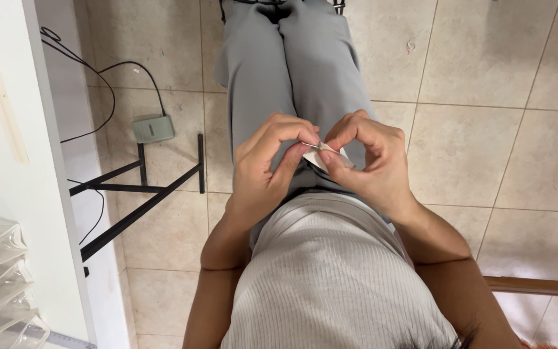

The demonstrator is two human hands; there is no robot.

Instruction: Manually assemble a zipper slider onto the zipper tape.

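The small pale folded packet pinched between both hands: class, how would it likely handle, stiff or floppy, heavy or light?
The small pale folded packet looks thin, so probably floppy and light. Left hand and right hand pinch it by fingertips alone, suggesting little weight. Flat, so unlikely to roll.

A small white folded paper piece [328,157] sits pinched between both sets of fingertips, above the lap.

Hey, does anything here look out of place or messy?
Mostly tidy. The one oddity: a small grey box lies on the tiled floor with its black cable trailing loose. Both hands, left hand and right hand, pinch a small pale piece.
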